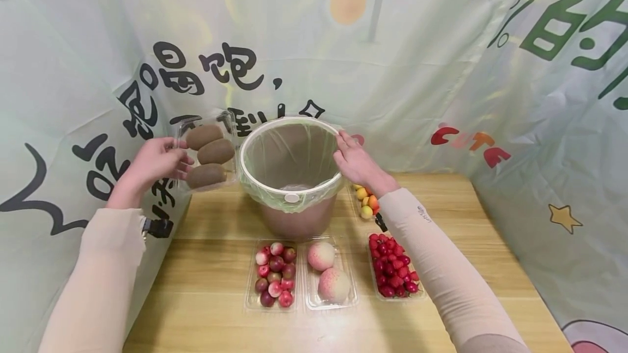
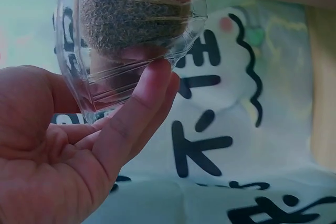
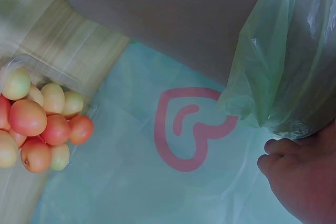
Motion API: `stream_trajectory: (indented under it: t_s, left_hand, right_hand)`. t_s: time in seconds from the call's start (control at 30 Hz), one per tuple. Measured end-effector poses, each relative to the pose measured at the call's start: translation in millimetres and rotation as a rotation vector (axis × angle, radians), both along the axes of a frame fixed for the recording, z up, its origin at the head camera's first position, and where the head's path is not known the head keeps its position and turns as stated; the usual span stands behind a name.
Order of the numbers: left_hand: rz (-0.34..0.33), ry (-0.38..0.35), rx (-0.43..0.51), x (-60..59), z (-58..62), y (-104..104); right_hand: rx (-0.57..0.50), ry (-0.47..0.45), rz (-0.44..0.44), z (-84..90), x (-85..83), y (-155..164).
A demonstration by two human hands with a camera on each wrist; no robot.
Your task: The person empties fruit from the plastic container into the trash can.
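At the frame's left, we see the left hand pinching the edge of a clear box of kiwis, beside the lined bin at centre. Right of centre, the right hand touches the bin's rim; we cannot tell whether it grips.

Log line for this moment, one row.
left hand: holds boxed kiwis beside bin | right hand: touches bin's top | table: bin, boxed peaches, red fruit

wooden table | lined bin | 4 clear boxes: purple-red fruit, 2 peaches, red fruit, yellow-orange fruit
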State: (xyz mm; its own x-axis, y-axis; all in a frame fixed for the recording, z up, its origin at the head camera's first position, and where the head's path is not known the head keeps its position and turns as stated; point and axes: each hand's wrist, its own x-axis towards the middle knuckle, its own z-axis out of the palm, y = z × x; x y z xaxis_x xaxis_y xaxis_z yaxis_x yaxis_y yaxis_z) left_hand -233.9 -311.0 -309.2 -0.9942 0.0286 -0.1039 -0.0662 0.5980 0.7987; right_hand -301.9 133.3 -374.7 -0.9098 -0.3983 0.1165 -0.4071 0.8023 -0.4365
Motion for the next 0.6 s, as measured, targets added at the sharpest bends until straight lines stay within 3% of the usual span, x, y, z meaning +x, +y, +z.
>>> stream_trajectory:
  t_s: [0.2,0.6]
  left_hand:
    - [-0.002,0.0,-0.007,-8.9,15.5,14]
    - [-0.019,0.061,0.069,-26.2,25.3,49]
  right_hand:
    - [-0.015,-0.003,0.001,0.0,0.9,0]
    - [-0.007,-0.014,-0.002,0.2,1.0,1]
